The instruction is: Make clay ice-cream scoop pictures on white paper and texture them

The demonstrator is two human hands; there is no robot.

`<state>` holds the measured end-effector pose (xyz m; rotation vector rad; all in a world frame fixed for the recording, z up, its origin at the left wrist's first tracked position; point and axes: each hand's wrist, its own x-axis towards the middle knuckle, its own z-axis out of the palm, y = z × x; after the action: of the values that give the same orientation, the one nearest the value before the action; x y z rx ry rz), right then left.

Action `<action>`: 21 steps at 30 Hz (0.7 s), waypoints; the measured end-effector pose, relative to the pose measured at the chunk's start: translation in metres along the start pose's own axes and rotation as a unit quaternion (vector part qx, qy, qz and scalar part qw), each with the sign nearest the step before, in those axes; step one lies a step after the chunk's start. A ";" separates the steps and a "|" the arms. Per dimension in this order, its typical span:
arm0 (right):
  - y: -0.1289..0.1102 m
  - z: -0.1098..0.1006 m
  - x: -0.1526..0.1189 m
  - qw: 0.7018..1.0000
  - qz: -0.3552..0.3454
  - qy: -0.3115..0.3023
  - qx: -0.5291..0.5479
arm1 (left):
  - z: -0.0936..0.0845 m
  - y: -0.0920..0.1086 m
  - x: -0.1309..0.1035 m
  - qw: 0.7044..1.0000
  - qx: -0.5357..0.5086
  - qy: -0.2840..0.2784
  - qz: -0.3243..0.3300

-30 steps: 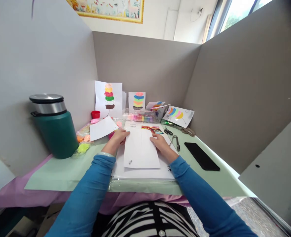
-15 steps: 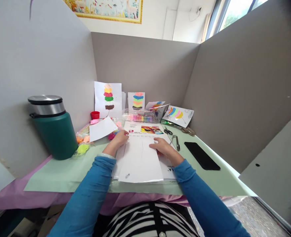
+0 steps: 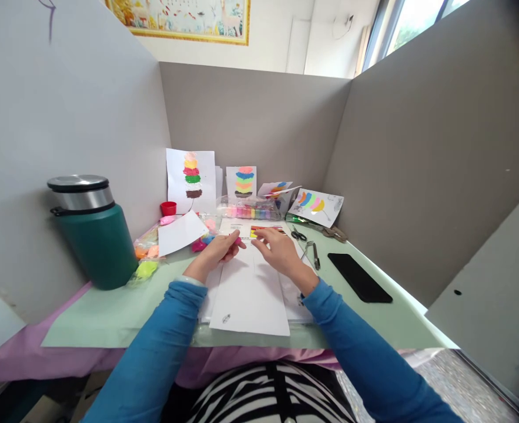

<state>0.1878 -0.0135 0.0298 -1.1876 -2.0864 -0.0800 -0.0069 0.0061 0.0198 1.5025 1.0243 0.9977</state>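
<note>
My left hand (image 3: 222,251) is closed on a small pink lump of modelling clay (image 3: 238,241), which shows at its fingertips. Facing it across a small gap, my right hand (image 3: 279,251) has bent fingers that are apart, with nothing visible in them. Both hands are raised over a white sheet of paper (image 3: 251,299), which has a faint line down its upper middle and a small dark mark at its lower left. Other papers lie beneath that sheet. A printed picture with red and yellow parts shows behind my right fingers.
Left stand a green flask (image 3: 94,235) and bags of coloured clay (image 3: 147,269). Behind are a red cup (image 3: 168,208), a clear case of coloured pieces (image 3: 250,210) and a drawing of stacked colours (image 3: 203,176). Right lie scissors (image 3: 298,235) and a black phone-shaped slab (image 3: 360,277).
Both hands have lifted off the white sheet and come closer together. A pink clay lump now shows in my left fingers. The sheet stays nearly in place.
</note>
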 end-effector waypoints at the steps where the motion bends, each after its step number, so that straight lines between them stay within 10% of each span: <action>1: 0.000 0.007 0.003 0.999 -0.049 0.016 0.015 | 0.000 0.000 0.000 0.999 -0.034 -0.016 -0.001; 5: 0.007 0.035 0.004 0.985 -0.158 0.048 0.044 | -0.002 -0.002 0.003 0.989 -0.137 -0.056 -0.013; 15: 0.014 0.046 -0.004 0.992 -0.106 0.052 0.036 | 0.004 -0.002 -0.001 0.986 -0.103 -0.125 -0.047; 21: 0.031 0.041 -0.007 0.998 0.016 0.026 0.063 | -0.001 -0.007 0.008 0.971 0.229 0.072 0.013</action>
<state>0.1909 0.0147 -0.0131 -1.1296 -1.9956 0.0343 -0.0063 0.0151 0.0137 1.8384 1.4124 0.9396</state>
